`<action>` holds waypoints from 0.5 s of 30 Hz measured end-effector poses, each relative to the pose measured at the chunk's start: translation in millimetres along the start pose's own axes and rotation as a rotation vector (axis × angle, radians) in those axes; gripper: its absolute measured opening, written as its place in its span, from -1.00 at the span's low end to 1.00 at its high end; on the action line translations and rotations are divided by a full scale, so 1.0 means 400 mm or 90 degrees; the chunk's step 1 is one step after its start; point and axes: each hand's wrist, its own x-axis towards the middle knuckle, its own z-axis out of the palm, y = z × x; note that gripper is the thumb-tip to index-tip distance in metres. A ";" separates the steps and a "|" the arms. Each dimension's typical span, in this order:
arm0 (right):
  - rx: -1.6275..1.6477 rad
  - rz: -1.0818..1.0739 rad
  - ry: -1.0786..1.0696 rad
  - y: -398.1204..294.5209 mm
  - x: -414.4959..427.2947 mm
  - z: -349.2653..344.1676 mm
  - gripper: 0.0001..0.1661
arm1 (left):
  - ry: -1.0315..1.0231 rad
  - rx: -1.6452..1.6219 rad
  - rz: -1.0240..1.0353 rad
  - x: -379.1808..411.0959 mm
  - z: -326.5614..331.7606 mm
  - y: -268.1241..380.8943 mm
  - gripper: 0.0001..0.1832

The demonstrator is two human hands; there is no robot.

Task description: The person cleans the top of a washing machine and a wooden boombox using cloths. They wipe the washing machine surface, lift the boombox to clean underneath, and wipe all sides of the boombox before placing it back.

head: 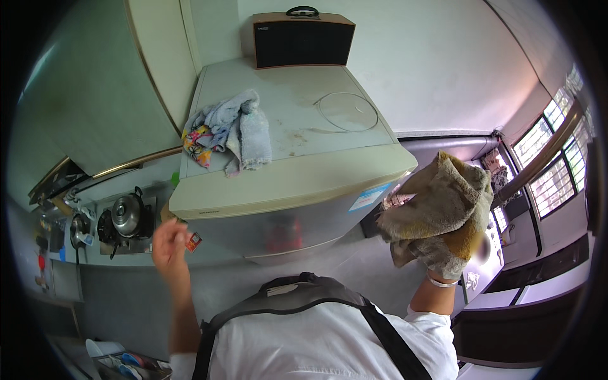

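In front of me stands a refrigerator (285, 190) with a dusty, stained top. My right hand (444, 259) is raised beside its right front corner, mostly hidden under a thick grey-brown cloth (437, 204) that it holds. My left hand (170, 242) is near the left front edge, fingers curled; whether it holds anything is unclear. A small red sticker or card (194, 242) shows just beside its fingers. On the left of the refrigerator top lies a crumpled blue-grey towel (247, 137) with a flowered cloth (198, 145) against it. A loop of thin wire or cord (349, 130) rests on the right.
A wood-cased speaker (301, 42) with a handle stands at the back of the refrigerator top, near the wall. At left, a lidded metal pot (127, 214) sits on a gas stove (151, 223). Barred windows (551, 156) are at right. A rack of dishes (128, 363) stands at lower left.
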 end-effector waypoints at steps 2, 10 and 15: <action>-0.132 -0.092 -0.049 -0.003 0.013 0.003 -0.59 | -0.199 0.010 0.148 0.089 0.102 0.049 -0.68; 0.319 0.323 0.070 0.109 -0.076 0.025 -0.73 | -0.659 0.466 0.574 0.366 0.665 0.085 -0.63; 0.459 0.378 0.031 0.194 -0.146 -0.050 -0.67 | -0.793 0.697 0.573 0.405 0.857 0.006 -0.64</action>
